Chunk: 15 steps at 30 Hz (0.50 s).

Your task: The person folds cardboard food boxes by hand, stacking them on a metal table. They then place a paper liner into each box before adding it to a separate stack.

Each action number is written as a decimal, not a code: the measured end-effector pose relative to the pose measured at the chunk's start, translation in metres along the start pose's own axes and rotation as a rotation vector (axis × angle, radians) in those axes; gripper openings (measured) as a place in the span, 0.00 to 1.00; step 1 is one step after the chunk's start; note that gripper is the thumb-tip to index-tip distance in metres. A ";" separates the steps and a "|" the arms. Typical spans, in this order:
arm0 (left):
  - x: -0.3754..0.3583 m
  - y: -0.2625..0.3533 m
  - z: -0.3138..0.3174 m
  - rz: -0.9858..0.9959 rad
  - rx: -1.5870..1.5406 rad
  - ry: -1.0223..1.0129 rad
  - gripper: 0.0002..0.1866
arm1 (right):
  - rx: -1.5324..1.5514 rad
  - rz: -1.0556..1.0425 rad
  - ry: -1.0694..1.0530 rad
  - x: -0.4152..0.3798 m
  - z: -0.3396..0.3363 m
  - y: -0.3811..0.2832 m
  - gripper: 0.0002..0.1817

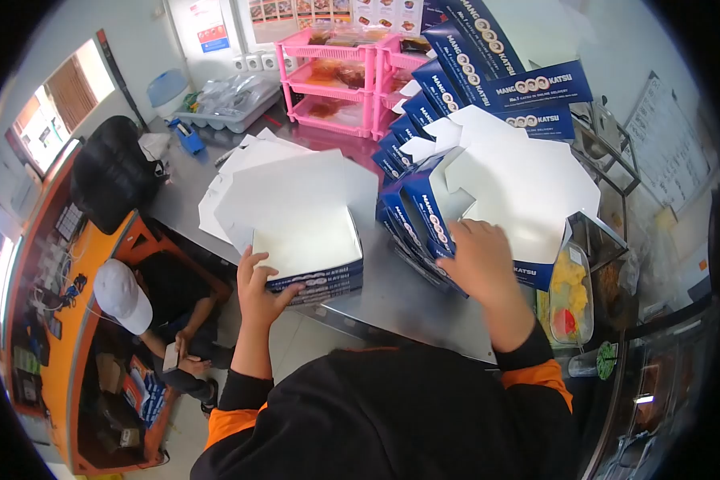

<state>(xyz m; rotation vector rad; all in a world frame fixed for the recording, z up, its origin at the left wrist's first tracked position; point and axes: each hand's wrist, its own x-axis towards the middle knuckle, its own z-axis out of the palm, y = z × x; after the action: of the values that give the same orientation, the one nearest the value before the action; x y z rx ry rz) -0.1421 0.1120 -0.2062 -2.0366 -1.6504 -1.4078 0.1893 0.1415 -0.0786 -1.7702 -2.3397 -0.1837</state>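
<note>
My left hand [256, 290] grips the front left corner of an open cardboard food box [304, 244], white inside, on top of a stack of blue printed boxes [320, 286]. Its thumb lies along the front and its fingers along the left side. The box's white lid [284, 192] stands folded back. My right hand [482, 254] curls over the edge of a blue folded box [429, 210] in a leaning row to the right; part of the fingertips is hidden. Beside it a large open box lid [524, 180] shows its white inside.
Many blue boxes [460, 60] are piled at the back right. Behind the metal table [400, 308] stands a pink rack [328, 76] with food packs. A grey tray [232, 116] holds plastic bags. A container of yellow food [570, 292] is at right. A person in a white cap [122, 296] sits at left.
</note>
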 end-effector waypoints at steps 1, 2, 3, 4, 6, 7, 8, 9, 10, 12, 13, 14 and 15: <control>0.003 0.000 0.001 -0.005 0.004 0.001 0.25 | -0.078 -0.061 0.032 -0.009 -0.009 0.002 0.22; 0.006 0.001 0.003 -0.011 0.008 -0.003 0.25 | -0.161 -0.081 0.062 -0.016 -0.016 0.009 0.20; 0.007 0.001 0.003 -0.016 0.011 -0.008 0.25 | -0.243 -0.101 0.093 -0.024 -0.023 0.018 0.19; 0.006 -0.002 0.003 -0.014 0.034 -0.038 0.26 | -0.283 -0.084 0.043 -0.029 -0.031 0.025 0.17; 0.007 0.001 -0.004 -0.051 -0.074 0.004 0.28 | -0.374 -0.051 -0.045 -0.035 -0.046 0.039 0.14; 0.008 0.001 -0.007 -0.065 -0.129 0.024 0.29 | -0.360 -0.052 -0.006 -0.037 -0.047 0.044 0.11; 0.007 -0.005 -0.008 -0.053 -0.174 0.052 0.30 | -0.347 -0.052 0.034 -0.037 -0.049 0.049 0.09; 0.011 -0.006 -0.012 -0.043 -0.181 0.082 0.30 | -0.334 -0.053 0.076 -0.038 -0.050 0.053 0.07; 0.016 -0.006 -0.017 -0.033 -0.186 0.110 0.30 | -0.306 -0.050 0.163 -0.041 -0.054 0.055 0.06; 0.027 -0.004 -0.025 -0.019 -0.217 0.164 0.30 | -0.247 -0.047 0.335 -0.052 -0.069 0.056 0.05; 0.034 0.000 -0.027 -0.046 -0.331 0.175 0.30 | -0.225 -0.048 0.387 -0.057 -0.075 0.054 0.04; 0.042 0.008 -0.030 -0.074 -0.445 0.186 0.30 | -0.204 -0.048 0.437 -0.062 -0.081 0.053 0.03; 0.050 0.017 -0.034 -0.101 -0.558 0.197 0.30 | -0.181 -0.049 0.488 -0.066 -0.087 0.051 0.03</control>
<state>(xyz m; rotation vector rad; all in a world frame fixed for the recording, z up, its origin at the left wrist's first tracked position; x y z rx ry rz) -0.1491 0.1180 -0.1439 -1.9886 -1.4034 -2.2257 0.2631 0.0748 -0.0108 -1.5209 -2.0590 -0.7631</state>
